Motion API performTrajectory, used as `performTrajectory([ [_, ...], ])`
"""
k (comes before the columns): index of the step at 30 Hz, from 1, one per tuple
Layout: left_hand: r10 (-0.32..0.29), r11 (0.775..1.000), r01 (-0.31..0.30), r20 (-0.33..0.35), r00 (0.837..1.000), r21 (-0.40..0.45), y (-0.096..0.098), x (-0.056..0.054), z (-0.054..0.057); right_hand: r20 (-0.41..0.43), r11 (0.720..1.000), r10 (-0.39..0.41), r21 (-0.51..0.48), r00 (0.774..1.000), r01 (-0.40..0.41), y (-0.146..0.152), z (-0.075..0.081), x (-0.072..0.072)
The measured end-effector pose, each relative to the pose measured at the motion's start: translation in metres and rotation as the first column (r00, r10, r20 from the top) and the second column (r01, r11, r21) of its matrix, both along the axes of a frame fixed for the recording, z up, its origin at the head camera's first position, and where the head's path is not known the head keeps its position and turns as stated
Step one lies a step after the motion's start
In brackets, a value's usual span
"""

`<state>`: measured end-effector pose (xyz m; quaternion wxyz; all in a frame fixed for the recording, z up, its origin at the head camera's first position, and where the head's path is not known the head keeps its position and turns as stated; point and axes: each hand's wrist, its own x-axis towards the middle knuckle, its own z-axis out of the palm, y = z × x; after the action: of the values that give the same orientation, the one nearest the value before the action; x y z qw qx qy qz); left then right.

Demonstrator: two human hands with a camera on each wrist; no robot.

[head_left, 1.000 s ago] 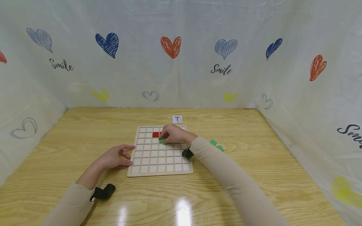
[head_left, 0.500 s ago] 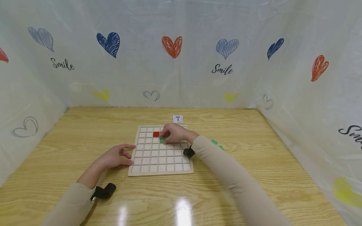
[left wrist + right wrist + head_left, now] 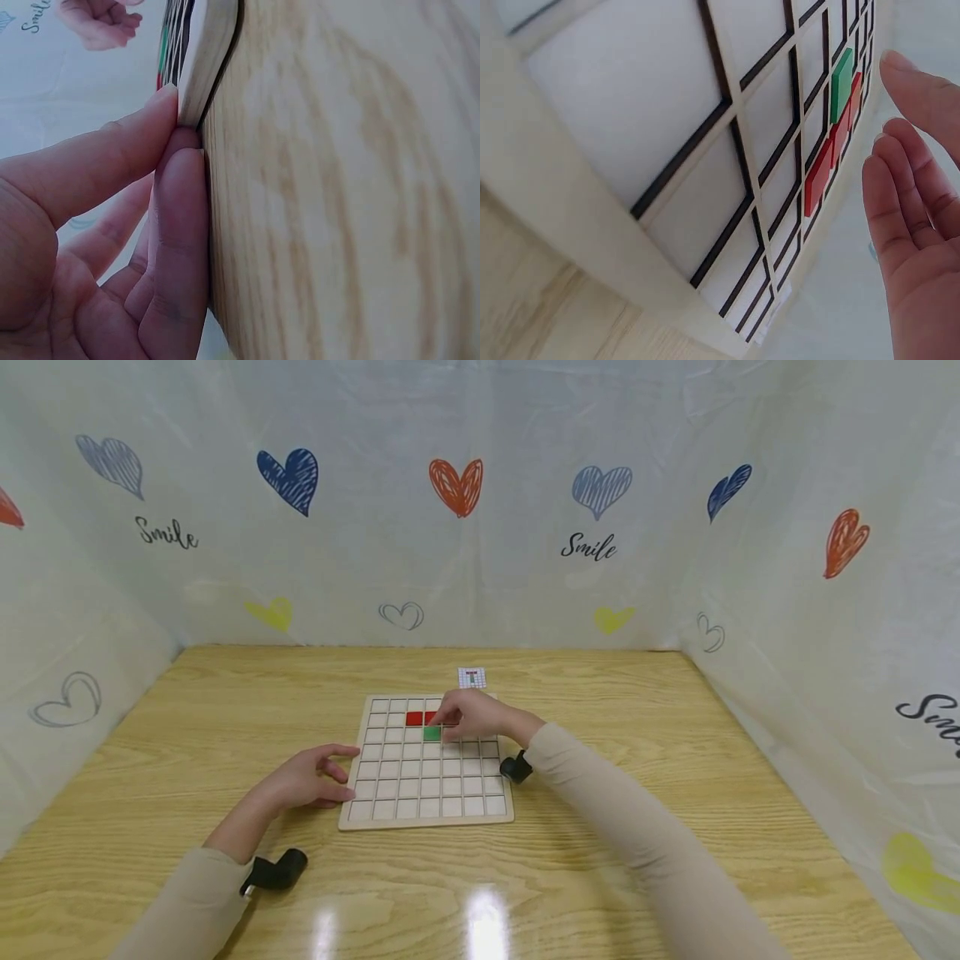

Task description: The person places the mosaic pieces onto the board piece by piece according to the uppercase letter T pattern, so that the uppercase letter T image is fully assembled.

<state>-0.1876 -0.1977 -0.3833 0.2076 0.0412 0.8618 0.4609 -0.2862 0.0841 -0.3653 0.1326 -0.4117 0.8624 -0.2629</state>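
A pale curtain (image 3: 517, 568) printed with hearts encloses the far, left and right sides of the wooden table (image 3: 225, 710), presumably to screen off the background. On the table, around its middle, lies the gridded board (image 3: 408, 788), flat and within reach of both hands. The left hand (image 3: 303, 781) touches the board's left edge, its fingers spread and not wrapped around it, most likely to keep the board from sliding. The right hand (image 3: 476, 714) hovers over the far part, thumb and fingers apart with nothing between them, apparently having no need to steady the tiles below. A small card (image 3: 472, 677) rests just beyond the far edge, where its printed T shape can probably be consulted easily. Smallest are the tiles: three red tiles (image 3: 819, 178) sit side by side in one row, and a green tile (image 3: 432, 734) occupies the cell directly nearer than the middle one.
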Motion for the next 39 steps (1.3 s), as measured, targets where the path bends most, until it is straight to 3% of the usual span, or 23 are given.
performTrajectory([
  [7,0.003,1.0,-0.003,0.002,1.0,0.001,0.001,0.0,-0.001,-0.019,0.999,0.045,-0.023,0.999,-0.046,0.01,0.003,0.007],
  [13,0.003,1.0,-0.003,0.005,1.0,0.0,0.001,0.0,-0.002,0.029,0.999,0.022,-0.036,0.999,-0.021,0.018,0.002,0.014],
  [21,0.003,1.0,-0.003,0.003,1.0,-0.005,0.001,0.0,-0.002,-0.008,0.999,0.028,-0.046,1.0,-0.028,0.03,-0.002,0.018],
  [39,-0.023,1.0,0.023,-0.013,1.0,0.009,0.0,0.001,-0.002,0.021,0.998,-0.058,-0.038,0.998,0.059,0.062,-0.009,0.031],
])
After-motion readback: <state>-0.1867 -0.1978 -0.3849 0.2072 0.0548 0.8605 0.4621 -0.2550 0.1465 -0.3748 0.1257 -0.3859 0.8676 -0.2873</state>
